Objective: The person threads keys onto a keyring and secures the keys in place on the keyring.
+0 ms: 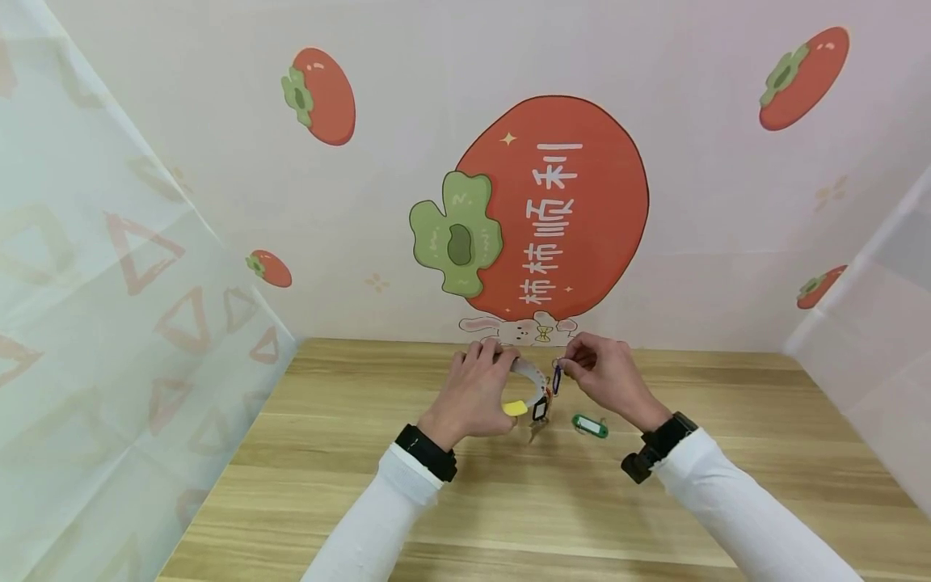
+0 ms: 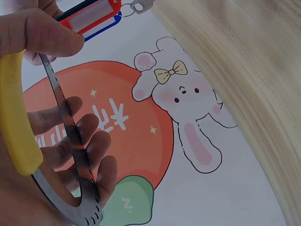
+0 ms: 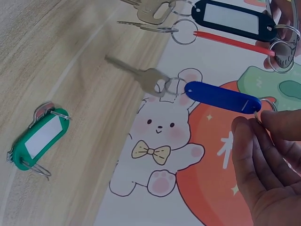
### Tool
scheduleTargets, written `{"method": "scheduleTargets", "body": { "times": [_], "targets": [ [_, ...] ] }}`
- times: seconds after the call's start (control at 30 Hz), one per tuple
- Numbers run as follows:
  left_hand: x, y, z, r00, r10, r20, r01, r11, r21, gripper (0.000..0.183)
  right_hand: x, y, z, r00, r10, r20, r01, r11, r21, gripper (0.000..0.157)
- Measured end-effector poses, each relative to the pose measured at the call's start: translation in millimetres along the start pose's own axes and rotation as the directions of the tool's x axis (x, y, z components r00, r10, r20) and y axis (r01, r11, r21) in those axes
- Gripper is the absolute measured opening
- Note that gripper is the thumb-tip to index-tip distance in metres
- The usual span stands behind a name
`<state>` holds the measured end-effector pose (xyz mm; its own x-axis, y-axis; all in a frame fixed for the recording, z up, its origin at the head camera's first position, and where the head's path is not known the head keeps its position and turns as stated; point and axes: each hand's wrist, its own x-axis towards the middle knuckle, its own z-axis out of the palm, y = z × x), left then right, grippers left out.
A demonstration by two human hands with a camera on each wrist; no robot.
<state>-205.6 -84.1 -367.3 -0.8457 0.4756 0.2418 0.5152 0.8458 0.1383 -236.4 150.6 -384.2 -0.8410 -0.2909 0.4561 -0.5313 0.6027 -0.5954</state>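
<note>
The right hand point(image 1: 600, 372) pinches a small metal ring point(image 3: 264, 110) at one end of a blue key tag point(image 3: 223, 97) between thumb and fingertips. The tag is held in the air near the tabletop's far edge, and a key point(image 3: 153, 82) dangles from its other end. The left hand point(image 1: 476, 396), a little to the left, has thumb and fingers curled round a curved metal hoop point(image 1: 537, 380) with a yellow grip point(image 1: 514, 408); the hoop is off the tabletop, its bowed side turned toward the right hand.

Just beside the blue key tag, a black key tag point(image 3: 233, 20) and a red key tag point(image 2: 89, 18) hang by rings at the hoop, the red one edge-on in the right wrist view. Metal keys point(image 3: 153, 12) hang from these two.

Farther out, a green key tag point(image 1: 590, 426) with a white label lies on the wooden tabletop point(image 1: 524, 517), below the right hand, nearer the far edge than the near one and right of the middle. Metal pieces show around its rim.

Both wrists carry black straps point(image 1: 429, 453), above white sleeves point(image 1: 749, 501). Behind the tabletop's far edge stands a pale backdrop point(image 1: 698, 242) printed with orange-red persimmons point(image 1: 589, 218) and a white rabbit point(image 3: 162, 129).
</note>
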Motion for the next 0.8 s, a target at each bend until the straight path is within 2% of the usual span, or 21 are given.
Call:
{"method": "scheduleTargets", "body": {
  "times": [0.23,0.53,0.63,0.8],
  "targets": [
    [0.6,-0.6,-0.2,1.0,0.004,0.006,-0.004,1.0,-0.001,0.079,3.2,-2.1,-0.8,0.999,0.013,0.048,-0.013,1.0,0.003,0.008],
    [1.9,-0.5,-0.2,0.999,0.031,0.015,-0.031,0.999,-0.013,0.081,9.5,-4.7,-2.6,0.981,0.077,0.177,-0.099,0.988,0.12,0.009],
    [2.0,-0.3,-0.2,0.999,0.034,0.015,-0.034,0.999,-0.017,0.081,10.4,-4.5,-1.6,0.969,0.095,0.229,-0.141,0.971,0.192,0.008],
    [1.7,0.0,0.0,0.999,0.033,0.015,-0.033,0.999,-0.017,0.08,10.2,-6.1,1.1,0.948,0.136,0.288,-0.227,0.922,0.312,0.008]
  ]
}}
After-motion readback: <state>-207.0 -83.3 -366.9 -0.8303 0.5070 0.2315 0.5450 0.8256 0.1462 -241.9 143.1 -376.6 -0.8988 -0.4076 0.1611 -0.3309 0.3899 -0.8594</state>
